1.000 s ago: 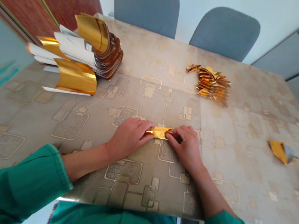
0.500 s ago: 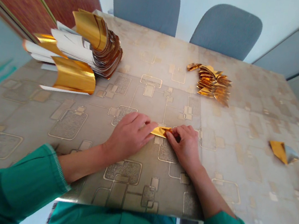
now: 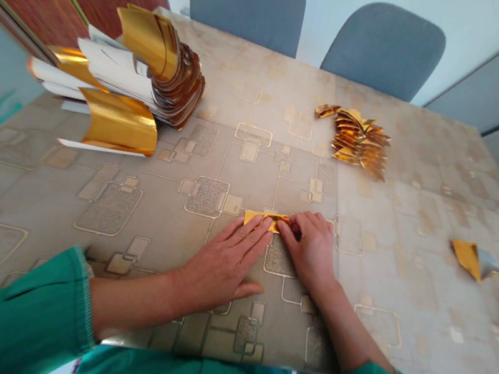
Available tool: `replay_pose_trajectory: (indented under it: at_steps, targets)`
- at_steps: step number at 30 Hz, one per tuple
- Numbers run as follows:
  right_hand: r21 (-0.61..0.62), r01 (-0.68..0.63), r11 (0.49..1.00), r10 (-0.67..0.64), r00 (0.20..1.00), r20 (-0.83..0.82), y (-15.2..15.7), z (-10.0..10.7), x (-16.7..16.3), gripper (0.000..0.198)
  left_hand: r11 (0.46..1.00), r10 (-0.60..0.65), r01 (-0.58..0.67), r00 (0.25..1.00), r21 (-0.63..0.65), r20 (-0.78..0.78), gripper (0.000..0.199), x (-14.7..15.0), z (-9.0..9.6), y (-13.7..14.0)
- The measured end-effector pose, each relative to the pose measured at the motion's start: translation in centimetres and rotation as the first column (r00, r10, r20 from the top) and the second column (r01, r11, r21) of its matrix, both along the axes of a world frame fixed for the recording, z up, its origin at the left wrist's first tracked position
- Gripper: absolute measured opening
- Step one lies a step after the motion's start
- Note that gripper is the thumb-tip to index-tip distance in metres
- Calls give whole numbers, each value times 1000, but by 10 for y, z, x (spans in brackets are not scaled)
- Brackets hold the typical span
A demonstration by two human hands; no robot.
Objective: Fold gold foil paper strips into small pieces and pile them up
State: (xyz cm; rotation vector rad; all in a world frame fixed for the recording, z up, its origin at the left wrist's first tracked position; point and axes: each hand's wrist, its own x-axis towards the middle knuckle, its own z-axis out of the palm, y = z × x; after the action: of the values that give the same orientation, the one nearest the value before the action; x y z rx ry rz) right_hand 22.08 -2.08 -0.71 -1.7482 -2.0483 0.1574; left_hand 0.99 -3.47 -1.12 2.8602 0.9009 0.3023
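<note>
A narrow folded strip of gold foil paper lies on the patterned tablecloth in front of me. My left hand is laid flat, its fingertips resting on the left part of the strip and its thumb stretched out to the side. At the strip's right end, my right hand pinches the gold paper between thumb and fingers. The fingers cover part of that end.
Stacked gold and white paper sheets stand at the back left, with a curled gold sheet in front. Folded gold pieces lie at the back right. A gold-and-silver scrap sits far right. Two grey chairs stand behind the table.
My left hand has let go of the strip's left end, flattened, and turned palm down onto it. The right hand keeps its pinch in nearly the same place.
</note>
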Motion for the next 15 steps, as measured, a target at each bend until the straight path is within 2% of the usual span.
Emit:
replay_pose_trajectory:
  at_steps: [15]
  targets:
    - [18,25,1000,-26,997,66,1,-2,-4,26,999,31,-32,999,-11,-9,84,0,0,0]
